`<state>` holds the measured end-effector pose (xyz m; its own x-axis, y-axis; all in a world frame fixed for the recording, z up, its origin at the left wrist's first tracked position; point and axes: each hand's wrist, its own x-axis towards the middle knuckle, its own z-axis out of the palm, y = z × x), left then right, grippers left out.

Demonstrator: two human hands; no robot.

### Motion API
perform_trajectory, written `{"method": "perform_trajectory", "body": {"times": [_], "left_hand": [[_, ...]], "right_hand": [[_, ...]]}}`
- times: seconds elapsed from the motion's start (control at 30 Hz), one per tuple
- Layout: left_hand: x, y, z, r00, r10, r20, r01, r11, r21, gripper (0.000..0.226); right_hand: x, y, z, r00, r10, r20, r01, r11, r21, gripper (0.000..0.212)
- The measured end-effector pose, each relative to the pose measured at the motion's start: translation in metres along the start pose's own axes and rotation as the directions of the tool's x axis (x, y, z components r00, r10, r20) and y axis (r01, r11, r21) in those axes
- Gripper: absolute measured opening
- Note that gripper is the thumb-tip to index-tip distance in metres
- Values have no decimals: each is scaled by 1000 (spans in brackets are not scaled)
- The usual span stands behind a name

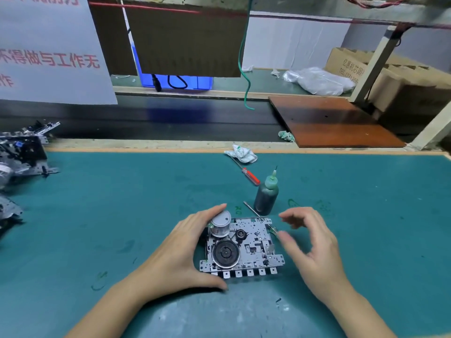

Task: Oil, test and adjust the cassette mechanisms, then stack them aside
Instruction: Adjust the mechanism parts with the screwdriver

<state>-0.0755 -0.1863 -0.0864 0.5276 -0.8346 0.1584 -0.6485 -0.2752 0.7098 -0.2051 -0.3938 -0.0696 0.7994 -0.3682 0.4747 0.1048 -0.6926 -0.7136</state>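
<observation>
A metal cassette mechanism [246,247] with a round flywheel, a belt and a silver motor lies flat on the green mat [122,203]. My left hand [185,250] grips its left side, fingers curled over the motor end and thumb under the front edge. Just right of the mechanism hovers my right hand [312,242], fingers loosely curved, holding nothing. A thin green-handled screwdriver [258,214] lies behind the mechanism's far right corner. A dark oil bottle [266,195] with a green needle tip stands upright just beyond it.
A red-handled screwdriver [249,175] and a crumpled cloth [241,153] lie further back. Several other mechanisms [22,152] are piled at the left edge. Beyond the mat runs a dark conveyor [170,123] with a brown board [334,120] on the right.
</observation>
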Motion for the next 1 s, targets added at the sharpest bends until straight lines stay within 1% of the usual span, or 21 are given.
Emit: {"method": "perform_trajectory", "body": {"times": [0.07, 0.1, 0.17, 0.23, 0.3, 0.4, 0.47, 0.57, 0.6, 0.63, 0.67, 0.7, 0.73, 0.77, 0.8, 0.83, 0.87, 0.9, 0.93, 0.97, 1.0], "left_hand": [[-1, -1, 0, 1000, 0, 6, 0, 1000, -10, 113], [-1, -1, 0, 1000, 0, 21, 1, 1000, -17, 116], [-2, -2, 1, 999, 7, 45, -6, 1000, -28, 122], [-3, -3, 2, 999, 10, 45, -8, 999, -43, 126], [-3, -4, 4, 1000, 5, 30, -4, 999, -54, 124], [-2, -5, 7, 1000, 6, -11, -7, 999, -48, 120], [-1, -6, 10, 999, 2, -35, -3, 999, -39, 122], [-2, -6, 7, 995, -77, -62, 68, 989, -129, 125], [-1, -6, 7, 990, -120, -77, 100, 970, -220, 125], [-1, -1, 2, 984, -170, -52, 140, 920, -365, 122], [1, -1, -1, 984, -179, -17, 144, 843, -518, 117], [3, 7, -6, 988, -148, 50, 143, 727, -672, 112], [3, 7, -5, 987, -103, 126, 163, 619, -768, 109], [3, 14, -7, 977, -80, 196, 209, 509, -835, 109], [1, 17, -4, 965, -67, 253, 258, 404, -877, 106], [6, 21, -1, 941, -122, 316, 336, 207, -919, 98], [7, 17, 4, 933, -115, 340, 350, 82, -933, 104], [7, 22, 5, 914, -96, 394, 394, -23, -919, 133], [5, 22, 6, 934, -41, 356, 355, -32, -934, 114], [6, 33, -1, 947, -5, 322, 321, -67, -945, 111], [4, 33, -4, 952, -42, 303, 303, -23, -953, 99]], "right_hand": [[7, -9, -7, 974, -69, 218, 87, 994, -72, 41], [12, -13, -9, 932, -56, 358, 107, 986, -125, 59], [21, -19, -8, 792, 28, 610, 190, 938, -290, 98], [27, -20, 0, 697, 88, 711, 303, 863, -404, 120], [33, -23, 8, 680, 109, 725, 365, 807, -464, 121], [41, -26, 14, 688, 126, 715, 402, 754, -519, 112], [45, -30, 16, 686, 109, 719, 473, 684, -555, 104], [50, -33, 13, 689, 59, 722, 544, 616, -569, 96], [51, -33, 9, 698, 51, 715, 513, 662, -547, 93], [53, -34, 5, 715, 61, 697, 414, 766, -491, 89], [53, -36, 2, 734, 83, 674, 231, 903, -362, 84], [51, -38, 0, 735, 111, 669, -26, 990, -137, 79], [48, -41, -1, 703, 110, 703, -287, 948, 139, 73], [43, -45, 2, 672, 59, 738, -467, 808, 360, 73], [36, -46, 9, 646, -4, 763, -570, 662, 487, 79], [29, -50, 16, 615, -50, 787, -647, 538, 540, 89], [23, -52, 24, 583, -46, 811, -716, 442, 540, 102], [19, -52, 29, 560, -17, 828, -757, 394, 521, 110], [16, -51, 32, 562, 9, 827, -748, 433, 504, 104], [16, -49, 33, 596, 48, 802, -696, 529, 486, 86], [15, -47, 32, 664, 107, 740, -616, 639, 461, 60]]}}
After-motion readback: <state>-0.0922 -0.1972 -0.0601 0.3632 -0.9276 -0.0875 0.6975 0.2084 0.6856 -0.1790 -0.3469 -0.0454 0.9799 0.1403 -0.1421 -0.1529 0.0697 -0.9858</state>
